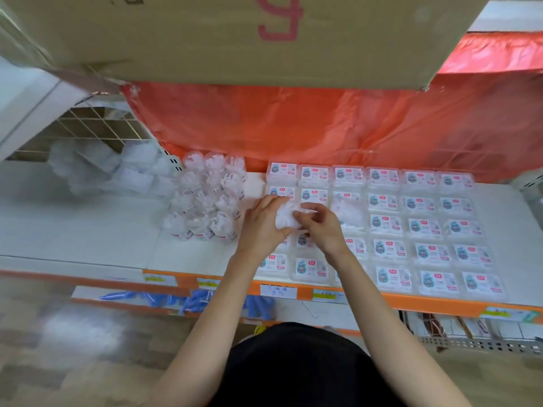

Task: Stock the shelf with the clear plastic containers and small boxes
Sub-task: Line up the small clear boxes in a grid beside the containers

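Grip: left hand and right hand are pinching one clear container together.
Risk: a slipping hold could be dropping it onto the round containers at 9 o'clock, scattering them.

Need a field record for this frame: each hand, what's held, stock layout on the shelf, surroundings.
left hand: grips crumpled white plastic bundle
right hand: pinches the same bundle from the other side
bundle position: held over the left columns of the box grid
round clear plastic containers: clustered on white shelf, left of the hands
flat clear labelled plastic boxes: laid in rows, filling the shelf's right part
behind: orange-red plastic sheet
above: brown cardboard box, red marking
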`<action>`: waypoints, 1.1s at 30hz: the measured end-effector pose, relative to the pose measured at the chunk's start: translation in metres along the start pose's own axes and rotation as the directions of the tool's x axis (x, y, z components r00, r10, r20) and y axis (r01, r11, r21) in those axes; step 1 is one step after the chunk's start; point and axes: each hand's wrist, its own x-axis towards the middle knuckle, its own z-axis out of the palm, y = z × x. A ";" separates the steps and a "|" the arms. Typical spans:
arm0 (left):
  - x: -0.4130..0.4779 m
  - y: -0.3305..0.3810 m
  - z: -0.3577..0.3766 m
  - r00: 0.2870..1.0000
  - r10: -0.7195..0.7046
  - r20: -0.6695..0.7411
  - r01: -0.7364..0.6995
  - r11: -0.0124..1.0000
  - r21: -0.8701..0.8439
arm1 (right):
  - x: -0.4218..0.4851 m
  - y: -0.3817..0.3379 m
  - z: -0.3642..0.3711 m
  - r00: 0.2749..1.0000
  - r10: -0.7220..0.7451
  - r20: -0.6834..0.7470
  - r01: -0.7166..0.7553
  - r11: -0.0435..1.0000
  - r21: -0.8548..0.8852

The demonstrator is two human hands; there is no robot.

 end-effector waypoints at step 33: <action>0.004 -0.028 0.011 0.876 -0.366 0.313 0.424 0.277 -0.862 | 0.000 0.015 -0.007 0.999 -0.014 0.041 0.001 0.955 0.296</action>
